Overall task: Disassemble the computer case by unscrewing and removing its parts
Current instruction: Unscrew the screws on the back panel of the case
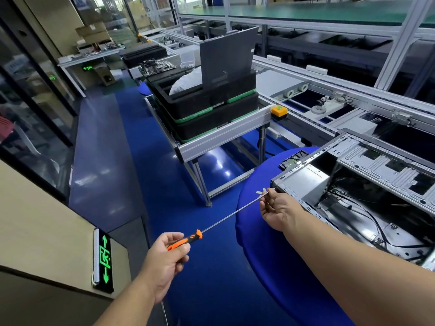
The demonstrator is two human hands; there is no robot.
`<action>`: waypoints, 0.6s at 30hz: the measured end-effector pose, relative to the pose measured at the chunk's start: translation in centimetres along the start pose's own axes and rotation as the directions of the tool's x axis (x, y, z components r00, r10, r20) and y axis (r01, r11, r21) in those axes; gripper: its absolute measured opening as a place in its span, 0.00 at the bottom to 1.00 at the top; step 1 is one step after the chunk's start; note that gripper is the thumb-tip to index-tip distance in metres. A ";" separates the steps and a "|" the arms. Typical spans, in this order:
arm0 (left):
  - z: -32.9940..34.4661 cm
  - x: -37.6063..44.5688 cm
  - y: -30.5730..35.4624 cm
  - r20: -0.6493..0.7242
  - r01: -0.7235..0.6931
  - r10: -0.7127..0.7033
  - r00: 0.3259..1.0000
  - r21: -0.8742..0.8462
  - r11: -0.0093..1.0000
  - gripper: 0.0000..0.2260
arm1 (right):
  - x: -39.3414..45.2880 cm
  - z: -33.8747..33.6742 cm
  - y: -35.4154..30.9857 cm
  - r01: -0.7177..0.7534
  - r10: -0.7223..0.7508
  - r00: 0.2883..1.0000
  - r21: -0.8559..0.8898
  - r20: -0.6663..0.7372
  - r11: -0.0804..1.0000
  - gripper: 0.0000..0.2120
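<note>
The computer case (367,184) is laid open on the counter (259,231) at four o'clock. The screwdriver (226,217) is stretched from the left hand (164,257) at six o'clock up to the case's near corner, where its shaft is pinched by the right hand (275,210). Stacked trays (207,107) are set on a frame at twelve o'clock, behind the hands, with an upright panel (226,57) stood in the top tray. A conveyor (329,100) is run along at two o'clock.

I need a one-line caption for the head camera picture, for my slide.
Left hand holds a long screwdriver while right hand guides its tip to the open computer case.
</note>
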State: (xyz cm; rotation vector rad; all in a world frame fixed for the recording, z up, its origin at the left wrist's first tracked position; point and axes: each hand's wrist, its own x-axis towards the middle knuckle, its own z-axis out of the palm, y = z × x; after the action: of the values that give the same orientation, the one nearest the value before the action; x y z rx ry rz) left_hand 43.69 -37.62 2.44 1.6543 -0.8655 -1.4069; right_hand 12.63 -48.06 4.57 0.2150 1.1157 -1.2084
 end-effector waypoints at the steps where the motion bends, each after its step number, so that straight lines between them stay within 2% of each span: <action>1: 0.1 -0.2 0.2 -0.021 -0.076 0.080 0.997 0.136 0.988 0.13 | 0.0 0.0 0.0 -0.001 0.001 1.000 0.001 -0.001 1.000 0.13; 3: 0.3 -0.7 0.7 -0.047 -0.189 0.223 0.974 0.381 0.905 0.15 | -0.1 0.1 0.0 -0.001 0.001 1.000 0.005 0.001 1.000 0.13; 6: 0.6 -1.3 1.1 -0.037 -0.278 0.355 0.934 0.546 0.790 0.15 | -0.2 0.0 -0.1 -0.003 0.003 1.000 0.010 -0.005 1.000 0.14; 11: 0.9 -1.6 1.2 -0.034 -0.304 0.375 0.926 0.520 0.798 0.14 | -0.2 0.0 0.0 -0.004 0.004 1.000 0.020 -0.003 1.000 0.14; 18: 0.1 -0.8 0.3 -0.004 -0.261 0.286 0.958 0.399 0.879 0.12 | -0.1 -0.1 -0.1 -0.005 0.006 1.000 0.024 -0.011 1.000 0.13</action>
State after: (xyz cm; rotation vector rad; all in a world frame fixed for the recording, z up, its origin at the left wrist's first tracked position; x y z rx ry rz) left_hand 43.47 -37.13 3.09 1.7706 -1.3588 -1.0224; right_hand 12.50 -47.92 4.62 0.2436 1.1102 -1.2177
